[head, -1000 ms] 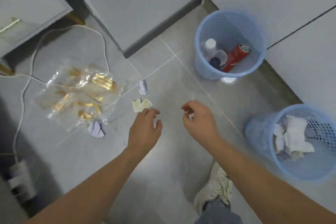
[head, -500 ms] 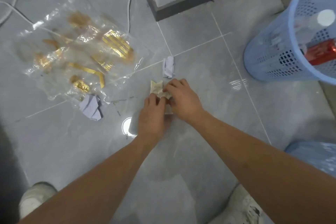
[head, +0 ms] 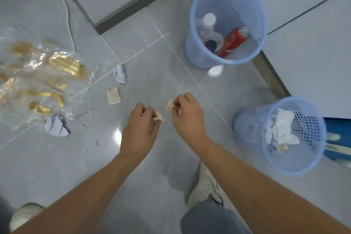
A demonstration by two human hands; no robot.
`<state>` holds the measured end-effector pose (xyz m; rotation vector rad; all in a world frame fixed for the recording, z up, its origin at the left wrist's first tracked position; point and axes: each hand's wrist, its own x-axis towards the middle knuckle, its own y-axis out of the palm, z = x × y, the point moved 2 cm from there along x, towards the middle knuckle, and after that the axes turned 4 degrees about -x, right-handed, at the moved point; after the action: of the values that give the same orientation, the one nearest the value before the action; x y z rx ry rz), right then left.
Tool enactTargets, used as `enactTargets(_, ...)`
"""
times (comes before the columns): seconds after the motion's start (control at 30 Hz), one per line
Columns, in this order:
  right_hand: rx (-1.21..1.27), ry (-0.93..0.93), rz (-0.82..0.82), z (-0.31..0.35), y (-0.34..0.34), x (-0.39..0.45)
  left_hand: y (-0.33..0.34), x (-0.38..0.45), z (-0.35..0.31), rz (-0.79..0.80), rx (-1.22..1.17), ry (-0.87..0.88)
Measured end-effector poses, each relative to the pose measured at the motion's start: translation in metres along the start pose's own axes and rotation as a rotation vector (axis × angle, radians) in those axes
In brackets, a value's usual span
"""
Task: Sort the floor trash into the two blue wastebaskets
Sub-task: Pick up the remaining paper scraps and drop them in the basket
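My left hand (head: 140, 129) pinches a small cream paper scrap (head: 158, 117) above the floor. My right hand (head: 187, 115) holds another cream scrap (head: 169, 106) just beside it. A third cream piece (head: 113, 96) lies flat on the tile to the left. Two crumpled lavender papers rest on the floor, one (head: 120, 74) farther away and one (head: 56, 126) nearer. The far blue wastebasket (head: 195, 51) holds a red can and plastic bottles. The near blue wastebasket (head: 245, 125) on the right holds crumpled paper.
A clear plastic bag with gold printing (head: 38, 78) is spread on the floor at left, with a white cable (head: 67, 17) behind it. White cabinets stand behind and to the right. My shoes (head: 204, 186) are below my arms.
Both hands have lifted off the floor and drawn back, each holding a cream scrap. One cream piece stayed on the tile. The view pulled back, so both baskets show.
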<state>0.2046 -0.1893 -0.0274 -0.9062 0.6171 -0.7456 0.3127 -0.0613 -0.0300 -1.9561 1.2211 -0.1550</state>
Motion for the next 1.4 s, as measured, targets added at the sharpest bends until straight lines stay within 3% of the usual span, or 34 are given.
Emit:
enactTargets(0.3, -0.002, 0.384, -0.332, -0.136, -0.226, -0.075, 0.057, 0.008, -0.259, 0.150, -0.076, 0.300)
enactTargets(0.43, -0.055, 0.498, -0.261, -0.199, -0.264, -0.099, 0.116, 0.005, -0.319, 0.290, -0.048, 0.304)
enactTargets(0.53, -0.109, 0.491, -0.238, -0.211, -0.271, -0.101, 0.135, 0.003, -0.327, 0.348, -0.007, 0.246)
enactTargets(0.67, -0.057, 0.344, -0.219, -0.168, -0.243, -0.076, 0.104, 0.002, -0.279, 0.263, -0.019, 0.217)
enactTargets(0.8, 0.047, 0.169, -0.139, -0.092, -0.168, -0.040, 0.048, 0.008, -0.180, 0.142, 0.010, 0.104)
enactTargets(0.93, 0.130, 0.019, 0.039, -0.012, -0.069, 0.000, 0.000, 0.015, -0.058, 0.031, 0.070, -0.093)
enactTargets(1.13, 0.009, -0.181, 0.296, 0.070, 0.080, 0.060, -0.017, 0.025, 0.101, -0.033, 0.126, -0.352)
enactTargets(1.4, -0.226, -0.371, 0.313, 0.095, 0.188, 0.135, 0.000, 0.077, 0.179, -0.158, 0.147, -0.286)
